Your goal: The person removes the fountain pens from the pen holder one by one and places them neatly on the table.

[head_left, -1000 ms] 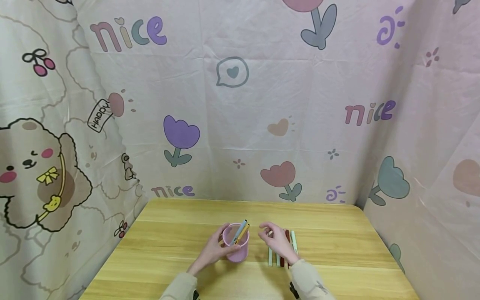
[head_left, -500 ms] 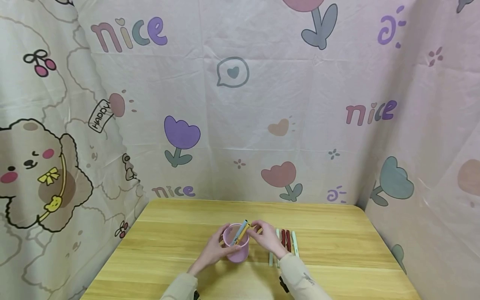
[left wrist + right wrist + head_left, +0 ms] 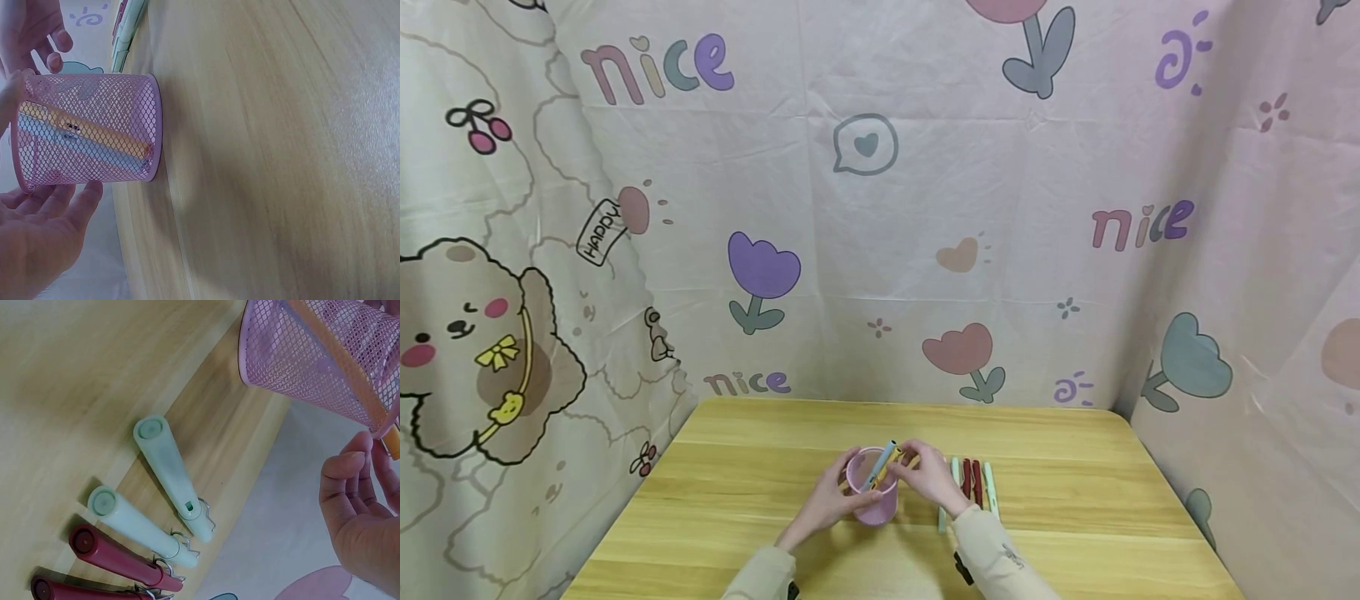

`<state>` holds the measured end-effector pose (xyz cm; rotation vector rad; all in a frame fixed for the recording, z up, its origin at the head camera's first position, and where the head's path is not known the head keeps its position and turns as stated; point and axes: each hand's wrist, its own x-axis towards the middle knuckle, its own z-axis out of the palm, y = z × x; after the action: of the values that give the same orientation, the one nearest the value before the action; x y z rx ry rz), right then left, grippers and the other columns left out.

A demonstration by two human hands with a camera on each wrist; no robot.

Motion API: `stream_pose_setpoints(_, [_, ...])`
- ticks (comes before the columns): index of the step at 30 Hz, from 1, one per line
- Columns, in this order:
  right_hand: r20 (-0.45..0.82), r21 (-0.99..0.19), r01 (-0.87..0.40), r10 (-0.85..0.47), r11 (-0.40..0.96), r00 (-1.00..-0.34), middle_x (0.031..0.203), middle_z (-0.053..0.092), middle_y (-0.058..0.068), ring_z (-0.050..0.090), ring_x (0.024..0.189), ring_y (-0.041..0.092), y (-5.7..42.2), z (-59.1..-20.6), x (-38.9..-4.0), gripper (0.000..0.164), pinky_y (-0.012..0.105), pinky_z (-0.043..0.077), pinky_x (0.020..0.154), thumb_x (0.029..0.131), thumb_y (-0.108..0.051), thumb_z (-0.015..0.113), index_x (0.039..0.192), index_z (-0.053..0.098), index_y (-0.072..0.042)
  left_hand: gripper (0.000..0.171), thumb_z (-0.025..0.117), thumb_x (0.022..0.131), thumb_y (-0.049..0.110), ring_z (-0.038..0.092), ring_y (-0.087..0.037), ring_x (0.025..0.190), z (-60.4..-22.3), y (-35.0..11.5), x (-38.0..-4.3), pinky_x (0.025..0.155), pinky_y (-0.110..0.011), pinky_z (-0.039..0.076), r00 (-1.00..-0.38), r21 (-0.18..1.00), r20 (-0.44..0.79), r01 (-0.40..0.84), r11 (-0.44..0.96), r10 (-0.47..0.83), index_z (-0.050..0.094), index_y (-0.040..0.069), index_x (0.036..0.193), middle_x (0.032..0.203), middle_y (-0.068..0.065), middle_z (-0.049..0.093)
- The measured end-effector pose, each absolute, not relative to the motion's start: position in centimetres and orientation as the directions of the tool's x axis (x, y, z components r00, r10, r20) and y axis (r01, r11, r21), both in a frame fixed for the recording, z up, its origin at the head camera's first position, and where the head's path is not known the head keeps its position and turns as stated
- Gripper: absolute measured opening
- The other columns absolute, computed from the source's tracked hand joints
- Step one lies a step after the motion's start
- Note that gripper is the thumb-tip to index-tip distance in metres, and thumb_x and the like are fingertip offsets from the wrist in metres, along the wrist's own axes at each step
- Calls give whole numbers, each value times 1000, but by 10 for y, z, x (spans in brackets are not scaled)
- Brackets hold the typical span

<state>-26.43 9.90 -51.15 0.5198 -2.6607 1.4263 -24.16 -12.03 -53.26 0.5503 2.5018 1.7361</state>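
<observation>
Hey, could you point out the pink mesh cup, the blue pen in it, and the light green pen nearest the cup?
Pink mesh cup [image 3: 877, 511]: head view, outer wall.
Blue pen [image 3: 882, 462]: head view, middle of barrel.
Light green pen [image 3: 170, 467]: right wrist view, middle of barrel.

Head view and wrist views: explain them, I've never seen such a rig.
No robot here: a person works bare-handed. The head view comes from a camera worn on the head, looking forward and down; each wrist view, from a camera on that wrist. On the wood-grain table lie pale green pens and dark red pens. The left hand holds a pink mesh cup with a blue pen and an orange pen in it. The right hand has its fingers at the cup's rim, near the orange pen; whether they grip it is unclear.
</observation>
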Motion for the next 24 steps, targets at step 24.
stream_pose_setpoints(24, [286, -827, -348, -203, 442, -937, 93, 68, 13, 66, 70, 18, 101, -505, -257, 24, 17, 54, 56, 92, -17, 73, 105, 68, 2, 96, 83, 83, 23, 45, -57, 134, -534, -120, -243, 106, -56, 53, -928, 907, 185, 288, 307, 323, 26, -11, 152, 148, -36, 43])
